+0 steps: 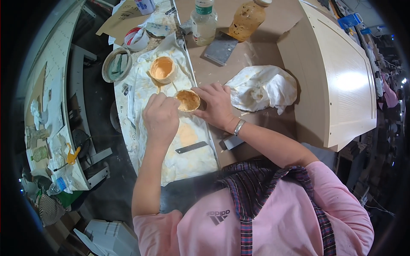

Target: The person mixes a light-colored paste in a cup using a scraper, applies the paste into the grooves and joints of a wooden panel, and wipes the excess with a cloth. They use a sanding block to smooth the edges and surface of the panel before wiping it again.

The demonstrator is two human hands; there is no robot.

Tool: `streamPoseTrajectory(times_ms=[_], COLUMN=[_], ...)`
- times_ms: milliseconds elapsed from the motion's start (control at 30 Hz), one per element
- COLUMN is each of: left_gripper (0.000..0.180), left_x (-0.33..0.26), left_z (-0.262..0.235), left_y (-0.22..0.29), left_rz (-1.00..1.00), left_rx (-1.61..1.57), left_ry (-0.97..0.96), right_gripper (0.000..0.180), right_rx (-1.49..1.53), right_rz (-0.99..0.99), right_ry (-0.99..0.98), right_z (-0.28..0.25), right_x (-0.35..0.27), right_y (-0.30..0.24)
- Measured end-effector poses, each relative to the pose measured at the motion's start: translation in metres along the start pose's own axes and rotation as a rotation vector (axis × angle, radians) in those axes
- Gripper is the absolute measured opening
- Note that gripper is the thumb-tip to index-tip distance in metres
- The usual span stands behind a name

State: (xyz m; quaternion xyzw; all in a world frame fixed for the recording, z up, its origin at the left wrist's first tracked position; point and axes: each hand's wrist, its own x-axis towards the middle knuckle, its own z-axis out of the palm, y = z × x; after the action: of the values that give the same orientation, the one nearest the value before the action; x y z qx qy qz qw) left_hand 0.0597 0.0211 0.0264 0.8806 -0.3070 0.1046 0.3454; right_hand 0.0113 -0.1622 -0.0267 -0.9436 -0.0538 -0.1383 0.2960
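So the small cup point(188, 100) with the orange paste in it is between both hands, out over the left part of the counter point(269, 51), nearer the left edge than the right. Can't tell whether its base rests on the white cloth point(198, 164) or is lifted a bit.

Right hand point(217, 104) has its fingers wrapped on the cup's right side, thumb toward the near edge of the counter. Left hand point(161, 114) is curled in tight by the cup's left rim; honestly can't tell whether those fingers are pinching the rim or a tool.

Handling-wise, I'd bet the cup is light, with a fairly stiff but thin wall. Paste is smeared on the inside and rim, so that part's probably tacky or slick. I'd grab the outer wall below the rim and not squeeze hard, since it might buckle.

Bigger tub point(162, 69), also orange inside, sits just beyond it toward the far edge. A flat dark blade point(191, 148) lies on the cloth toward the near edge, and a crumpled white rag point(261, 89) is off to the right.
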Motion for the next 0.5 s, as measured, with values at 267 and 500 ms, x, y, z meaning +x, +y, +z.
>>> streamPoseTrajectory(times_ms=[267, 500], left_gripper=[0.008, 0.008], left_x=[0.009, 0.007], left_z=[0.023, 0.005], left_y=[0.001, -0.008], left_rz=[-0.04, -0.024], left_rx=[-0.147, -0.272], left_ry=[0.091, -0.154], right_gripper=[0.065, 0.062], right_rx=[-0.008, 0.03], right_rz=[0.005, -0.025], right_ry=[-0.008, 0.052], right_z=[-0.001, 0.003], right_x=[0.0, 0.001], right_y=[0.002, -0.001])
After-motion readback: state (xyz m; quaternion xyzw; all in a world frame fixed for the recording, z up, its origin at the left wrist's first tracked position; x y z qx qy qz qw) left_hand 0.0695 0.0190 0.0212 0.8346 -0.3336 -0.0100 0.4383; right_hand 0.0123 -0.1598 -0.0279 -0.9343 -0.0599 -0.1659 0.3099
